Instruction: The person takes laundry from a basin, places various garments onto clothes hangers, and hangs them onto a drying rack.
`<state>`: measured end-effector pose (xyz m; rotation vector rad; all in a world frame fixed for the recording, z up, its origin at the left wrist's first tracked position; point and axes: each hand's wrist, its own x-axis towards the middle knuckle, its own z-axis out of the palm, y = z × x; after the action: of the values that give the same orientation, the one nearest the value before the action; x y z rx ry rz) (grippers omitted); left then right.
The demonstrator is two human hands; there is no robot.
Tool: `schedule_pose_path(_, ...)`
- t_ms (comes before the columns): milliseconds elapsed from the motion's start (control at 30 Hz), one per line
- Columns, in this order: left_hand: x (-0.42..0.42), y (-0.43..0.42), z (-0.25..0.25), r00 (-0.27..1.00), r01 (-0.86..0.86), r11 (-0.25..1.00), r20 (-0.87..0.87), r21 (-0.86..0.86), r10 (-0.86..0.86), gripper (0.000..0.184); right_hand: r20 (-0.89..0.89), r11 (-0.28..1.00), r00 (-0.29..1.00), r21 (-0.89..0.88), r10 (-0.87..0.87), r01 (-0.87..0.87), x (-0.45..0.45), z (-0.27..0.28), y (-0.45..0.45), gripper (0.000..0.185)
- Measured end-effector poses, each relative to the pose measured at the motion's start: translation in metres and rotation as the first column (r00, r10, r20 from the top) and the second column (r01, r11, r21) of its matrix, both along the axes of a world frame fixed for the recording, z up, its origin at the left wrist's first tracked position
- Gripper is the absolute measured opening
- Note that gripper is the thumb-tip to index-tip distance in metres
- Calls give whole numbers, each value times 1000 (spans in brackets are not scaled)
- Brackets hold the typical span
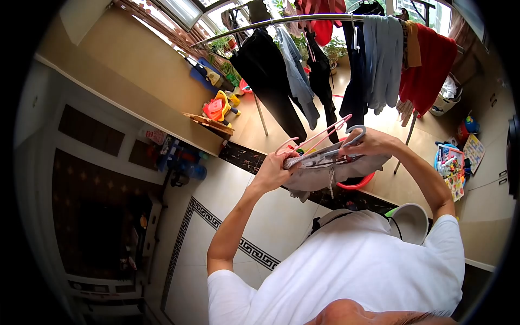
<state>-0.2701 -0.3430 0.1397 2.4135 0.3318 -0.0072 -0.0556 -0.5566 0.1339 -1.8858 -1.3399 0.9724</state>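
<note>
A light grey garment [314, 179] with a drawstring hangs in front of my chest, held up between both hands. My left hand [275, 172] is closed on its waistband at one side, beside a pink hanger [323, 132]. At the other side my right hand [370, 143] is closed round the garment's edge, with the hook of a grey hanger [355, 131] by its fingers. Parts of both hangers are hidden by the cloth and the hands.
Ahead, a curved drying rail [281, 20] carries black trousers [265, 70], grey-blue clothes [382, 59] and a red cloth [430, 70]. Beneath the garment lies a red basin [356, 184]. Toys [216, 106] lie at the left wall; a blue tub [449, 162] of items stands right.
</note>
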Motion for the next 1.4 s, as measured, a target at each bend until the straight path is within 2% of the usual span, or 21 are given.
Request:
schedule_pose_path(33,-1,5,-9,998,27,998,60,-63,-24,24,31,1000,1000,-11,-2,2,0,-4,1,26)
schedule_pose_path(133,3,7,2,997,-52,886,25,-461,72,23,107,1000,994,12,2,-3,0,-12,3,30)
schedule_pose_path(167,4,14,-6,995,-49,917,57,-396,78,22,117,1000,993,-1,-14,14,-3,-9,4,32)
schedule_pose_path(267,10,15,7,999,-39,999,-16,19,40,23,154,998,988,-57,-26,35,-13,-3,13,35)
schedule_pose_path(300,14,17,4,999,-33,999,28,17,32,26,164,999,986,-41,-10,17,-14,-4,17,34)
schedule_pose_path(400,18,14,15,970,-47,947,-242,-317,-32,29,106,999,994,15,32,-33,-15,3,20,32)
schedule_pose_path(433,17,18,7,972,78,928,-178,-363,-151,31,113,999,993,-4,47,-47,-13,1,21,32)
schedule_pose_path(533,10,22,-7,970,228,929,-17,-293,-244,29,49,993,998,102,48,-52,-6,-17,22,33)
schedule_pose_path(567,8,19,-9,980,169,931,-46,-324,-194,27,11,986,999,164,40,-41,-4,-23,23,34)
schedule_pose_path(667,10,13,-22,987,158,973,-12,-165,-163,25,-49,981,997,190,60,-49,-2,-25,24,35)
schedule_pose_path(700,10,14,-28,978,199,980,52,16,-200,24,-90,986,992,147,88,-74,0,-18,23,34)
schedule_pose_path(800,5,16,-34,964,173,975,178,139,-197,24,-16,972,988,181,156,-150,17,-8,14,34)
schedule_pose_path(833,2,11,-23,990,114,985,70,126,-124,26,44,961,990,239,135,-142,22,-3,6,38)
schedule_pose_path(867,-1,17,-29,986,110,988,110,112,-122,26,454,871,889,413,56,-266,36,-22,1,52)
schedule_pose_path(933,-8,30,-43,975,102,991,188,86,-117,28,374,859,927,474,1,-192,45,-20,-17,58)
schedule_pose_path(967,-12,32,-44,978,88,994,185,69,-100,28,144,903,990,426,-7,-55,46,-22,-23,58)
schedule_pose_path(1067,-17,32,-34,976,54,998,213,9,-55,26,157,957,986,289,-55,8,42,-25,-30,23)
schedule_pose_path(1167,-23,40,-32,973,48,998,226,37,-55,26,143,927,985,372,-101,41,42,-35,-34,10)
schedule_pose_path(1267,-24,45,-32,968,45,995,240,94,-67,26,169,915,985,401,-23,-47,53,-51,-41,18)
schedule_pose_path(1367,-24,45,-29,982,11,997,186,82,-26,27,215,816,973,576,-87,-55,30,-37,-30,26)
schedule_pose_path(1400,-23,44,-28,973,14,996,229,90,-34,25,280,824,956,561,-92,-85,26,-35,-25,26)
